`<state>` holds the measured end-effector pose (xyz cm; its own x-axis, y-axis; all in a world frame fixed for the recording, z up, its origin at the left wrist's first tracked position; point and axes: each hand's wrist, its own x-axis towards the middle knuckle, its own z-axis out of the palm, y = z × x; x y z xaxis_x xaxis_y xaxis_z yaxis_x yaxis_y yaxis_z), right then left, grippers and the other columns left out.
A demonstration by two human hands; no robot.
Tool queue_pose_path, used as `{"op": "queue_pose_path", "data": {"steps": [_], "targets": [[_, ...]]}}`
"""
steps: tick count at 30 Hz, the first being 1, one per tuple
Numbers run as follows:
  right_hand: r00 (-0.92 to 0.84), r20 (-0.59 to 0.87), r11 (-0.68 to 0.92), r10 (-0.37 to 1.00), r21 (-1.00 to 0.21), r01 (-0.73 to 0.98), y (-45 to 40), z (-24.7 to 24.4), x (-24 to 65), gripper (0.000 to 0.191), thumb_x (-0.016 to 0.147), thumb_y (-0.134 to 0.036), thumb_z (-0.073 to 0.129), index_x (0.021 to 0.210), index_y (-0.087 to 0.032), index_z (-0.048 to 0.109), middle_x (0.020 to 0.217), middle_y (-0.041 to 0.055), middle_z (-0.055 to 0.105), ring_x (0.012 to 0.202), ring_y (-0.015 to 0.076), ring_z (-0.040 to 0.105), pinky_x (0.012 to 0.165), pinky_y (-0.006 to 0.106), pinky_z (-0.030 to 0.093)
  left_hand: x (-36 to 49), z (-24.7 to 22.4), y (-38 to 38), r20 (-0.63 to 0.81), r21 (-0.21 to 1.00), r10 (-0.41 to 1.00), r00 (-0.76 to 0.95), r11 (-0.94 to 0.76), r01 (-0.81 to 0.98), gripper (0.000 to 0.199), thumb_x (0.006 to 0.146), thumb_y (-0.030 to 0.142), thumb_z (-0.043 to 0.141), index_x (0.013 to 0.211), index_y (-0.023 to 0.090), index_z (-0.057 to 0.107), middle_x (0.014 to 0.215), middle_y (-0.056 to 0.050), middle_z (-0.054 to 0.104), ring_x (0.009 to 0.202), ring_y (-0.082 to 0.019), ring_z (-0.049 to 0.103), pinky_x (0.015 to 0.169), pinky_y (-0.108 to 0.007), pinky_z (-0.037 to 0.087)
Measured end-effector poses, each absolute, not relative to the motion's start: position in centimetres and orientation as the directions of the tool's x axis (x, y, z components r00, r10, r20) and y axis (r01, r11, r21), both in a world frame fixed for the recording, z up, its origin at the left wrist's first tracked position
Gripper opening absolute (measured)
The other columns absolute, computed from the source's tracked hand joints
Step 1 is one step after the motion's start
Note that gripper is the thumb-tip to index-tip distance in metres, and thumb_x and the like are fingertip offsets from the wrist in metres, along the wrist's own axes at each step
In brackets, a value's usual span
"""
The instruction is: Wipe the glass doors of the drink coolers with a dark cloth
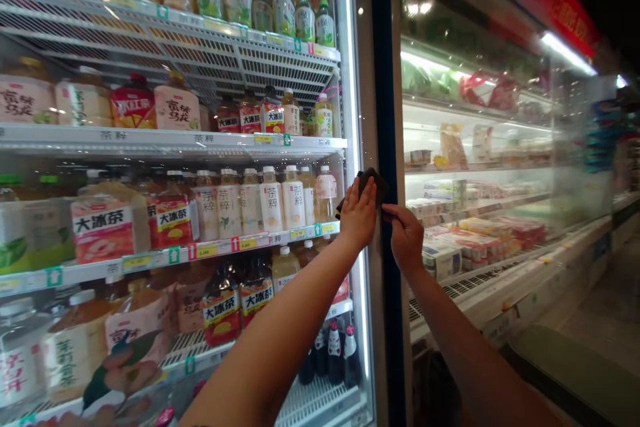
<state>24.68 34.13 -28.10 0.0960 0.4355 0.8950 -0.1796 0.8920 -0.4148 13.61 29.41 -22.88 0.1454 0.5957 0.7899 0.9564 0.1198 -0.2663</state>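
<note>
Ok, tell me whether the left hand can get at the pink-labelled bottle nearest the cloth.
Probably not: what looks like reflective glass stands between the left hand and the bottle, and that hand lies on a dark cloth.

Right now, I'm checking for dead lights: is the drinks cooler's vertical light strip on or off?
On: the light strip glows white down the right side of the drinks cooler.

Bottles [271, 199] on white shelves [170, 137], packages [475, 250] at right, red banner [570, 10]

The left hand [359, 213] lay flat, fingers [369, 195] angled upward; the right hand [407, 236] curled inward; both bare forearms [295, 310] reached forward.
</note>
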Motion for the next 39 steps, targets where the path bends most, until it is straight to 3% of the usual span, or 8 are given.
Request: {"op": "queue_pose_path", "data": {"steps": [3, 7, 13, 19, 22, 28, 35, 39], "targets": [[0.033, 0.892, 0.872, 0.451, -0.433, -0.229, 34.8, -29.1, 23.4, 0.040, 0.095, -0.032, 0.046, 0.124, -0.022, 0.071, 0.135, 0.0105, 0.067, 0.127, 0.0248, 0.061, 0.111, 0.049, 0.048, 13.2, -25.0, 28.1, 0.767, -0.271, 0.621, 0.159, 0.089, 0.958, 0.060, 0.098, 0.014, 0.038, 0.158, 0.009, 0.032, 0.169, -0.008, 0.021, 0.158, -0.030, 0.009, 0.126, -0.047, 0.031], [0.018, 0.887, 0.886, 0.462, -0.460, -0.053, 35.2, -29.7, 20.2, 0.055, 0.101, -0.045, 0.037, 0.148, -0.021, 0.053, 0.153, 0.0126, 0.051, 0.142, 0.0252, 0.046, 0.120, 0.051, 0.035, 10.1, -26.5, 24.4, 0.692, -0.383, 0.669, 0.273, 0.020, 0.924, 0.061, 0.095, 0.009, 0.038, 0.157, 0.008, 0.034, 0.167, -0.012, 0.027, 0.156, -0.026, 0.020, 0.122, -0.041, 0.037], [0.160, 0.874, 0.803, 0.458, -0.484, 0.347, 33.7, -28.5, 16.0, 0.064, 0.101, -0.055, 0.042, 0.158, -0.028, 0.037, 0.159, 0.0148, 0.040, 0.145, 0.0343, 0.037, 0.116, 0.059, 0.035, 4.6, -26.5, 16.7, 0.690, -0.563, 0.595, 0.411, 0.085, 0.822, 0.063, 0.100, 0.029, 0.047, 0.160, 0.016, 0.030, 0.168, -0.009, 0.028, 0.158, -0.025, 0.015, 0.130, -0.048, 0.018], [-0.076, 0.952, 0.842, 0.296, -0.222, 0.492, 32.8, -34.0, 17.4, 0.060, 0.104, -0.036, 0.041, 0.162, -0.030, 0.027, 0.164, 0.0097, 0.036, 0.150, 0.0287, 0.034, 0.118, 0.050, 0.035, 1.1, -28.1, 11.0, 0.661, -0.626, 0.590, 0.464, 0.092, 0.775, 0.064, 0.100, 0.030, 0.047, 0.160, 0.017, 0.029, 0.164, -0.008, 0.035, 0.157, -0.024, 0.016, 0.131, -0.050, 0.004], [-0.154, 0.954, 0.840, 0.257, -0.142, 0.524, 33.8, -34.8, 18.7, 0.062, 0.103, -0.029, 0.041, 0.163, -0.030, 0.025, 0.164, 0.0083, 0.037, 0.153, 0.0278, 0.029, 0.121, 0.051, 0.032, -0.7, -28.5, 9.2, 0.653, -0.633, 0.600, 0.462, 0.097, 0.768, 0.065, 0.101, 0.030, 0.047, 0.161, 0.018, 0.027, 0.163, -0.009, 0.037, 0.157, -0.024, 0.016, 0.131, -0.050, 0.005], [0.038, 0.924, 0.767, 0.381, -0.339, 0.545, 34.9, -29.5, 16.6, 0.062, 0.104, -0.030, 0.034, 0.164, -0.025, 0.020, 0.170, 0.0104, 0.024, 0.156, 0.0342, 0.017, 0.117, 0.058, 0.035, -3.4, -28.2, 7.2, 0.652, -0.658, 0.592, 0.473, 0.132, 0.741, 0.069, 0.100, 0.028, 0.052, 0.162, 0.018, 0.023, 0.163, -0.010, 0.037, 0.157, -0.024, 0.016, 0.131, -0.052, 0.008], [-0.164, 0.972, 0.874, 0.169, -0.071, 0.481, 32.9, -35.0, 16.9, 0.056, 0.104, -0.033, 0.042, 0.159, -0.032, 0.034, 0.167, 0.0058, 0.033, 0.156, 0.0284, 0.023, 0.120, 0.051, 0.034, -5.2, -28.5, 6.9, 0.654, -0.678, 0.565, 0.503, 0.144, 0.721, 0.070, 0.100, 0.031, 0.050, 0.163, 0.021, 0.021, 0.163, -0.007, 0.038, 0.157, -0.024, 0.016, 0.131, -0.050, 0.007], [-0.044, 0.971, 0.860, 0.236, -0.188, 0.474, 34.7, -34.9, 17.4, 0.058, 0.105, -0.035, 0.039, 0.162, -0.033, 0.026, 0.168, 0.0066, 0.030, 0.157, 0.0301, 0.019, 0.121, 0.058, 0.030, -5.3, -28.7, 6.9, 0.648, -0.687, 0.567, 0.509, 0.146, 0.712, 0.071, 0.101, 0.032, 0.047, 0.164, 0.019, 0.017, 0.164, -0.008, 0.035, 0.157, -0.026, 0.016, 0.131, -0.051, 0.006]]}}
